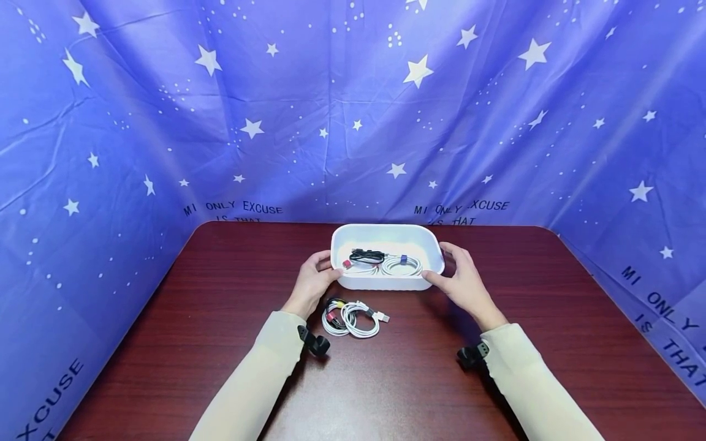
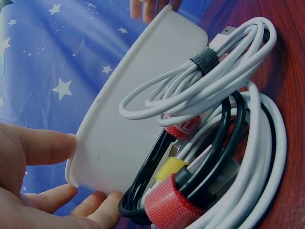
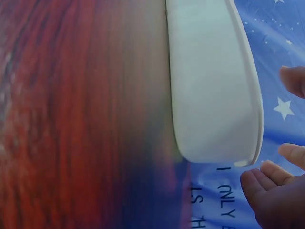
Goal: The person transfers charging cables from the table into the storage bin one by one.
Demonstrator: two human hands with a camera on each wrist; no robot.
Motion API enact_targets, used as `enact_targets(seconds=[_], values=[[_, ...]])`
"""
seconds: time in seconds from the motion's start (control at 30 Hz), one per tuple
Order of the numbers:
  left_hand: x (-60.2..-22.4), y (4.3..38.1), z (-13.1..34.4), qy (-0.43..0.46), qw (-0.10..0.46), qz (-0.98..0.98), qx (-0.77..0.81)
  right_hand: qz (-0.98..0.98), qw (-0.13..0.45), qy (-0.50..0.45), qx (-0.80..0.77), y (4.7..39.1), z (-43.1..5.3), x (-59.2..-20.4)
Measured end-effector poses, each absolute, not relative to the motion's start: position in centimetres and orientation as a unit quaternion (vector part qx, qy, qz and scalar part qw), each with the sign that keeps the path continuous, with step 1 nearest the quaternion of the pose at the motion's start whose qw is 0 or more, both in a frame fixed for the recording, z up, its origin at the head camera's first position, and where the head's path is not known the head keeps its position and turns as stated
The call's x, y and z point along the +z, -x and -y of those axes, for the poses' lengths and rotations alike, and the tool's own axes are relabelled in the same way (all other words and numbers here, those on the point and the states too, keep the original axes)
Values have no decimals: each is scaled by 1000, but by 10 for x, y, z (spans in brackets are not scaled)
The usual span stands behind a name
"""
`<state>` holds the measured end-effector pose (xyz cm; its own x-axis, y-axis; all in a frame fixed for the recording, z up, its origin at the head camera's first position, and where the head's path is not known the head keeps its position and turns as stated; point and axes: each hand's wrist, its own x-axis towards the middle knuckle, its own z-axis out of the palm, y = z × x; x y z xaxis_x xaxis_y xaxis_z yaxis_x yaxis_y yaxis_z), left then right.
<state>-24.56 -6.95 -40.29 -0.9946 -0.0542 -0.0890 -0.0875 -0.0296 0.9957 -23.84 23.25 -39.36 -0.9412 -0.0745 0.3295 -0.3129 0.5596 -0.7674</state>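
Observation:
A white plastic storage box [image 1: 380,283] with rounded corners stands near the far edge of the table, holding bundled cables: a black cable [image 1: 368,255], a white cable with a blue tie [image 1: 401,266] and another white one with red ties. My left hand [image 1: 315,283] grips its left end, thumb at the rim and fingers around the outside. At the right end is my right hand [image 1: 462,283], thumb and fingers spread; in the right wrist view [image 3: 281,191] the fingertips are close to the rim, with the thumb apart from it.
In front of the box, several coiled cables lie together on the dark red wooden table [image 1: 419,373]: a white coil with a grey tie [image 1: 361,331], and black and white ones with a red tie [image 2: 174,205] and a yellow tie [image 2: 170,168]. A blue star-patterned curtain [image 1: 342,153] surrounds the table.

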Motion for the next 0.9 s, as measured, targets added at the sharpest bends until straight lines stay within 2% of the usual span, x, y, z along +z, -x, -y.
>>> enact_targets(seconds=[0.3,0.7,0.9], values=[[-404,247,69,51,14,-697,715,830,61,-92,546,244,-241,-399],[-404,246,69,52,17,-696,716,823,16,-75,563,246,-248,-406],[-403,246,70,54,17,-696,716,828,15,-84,554,246,-250,-410]])
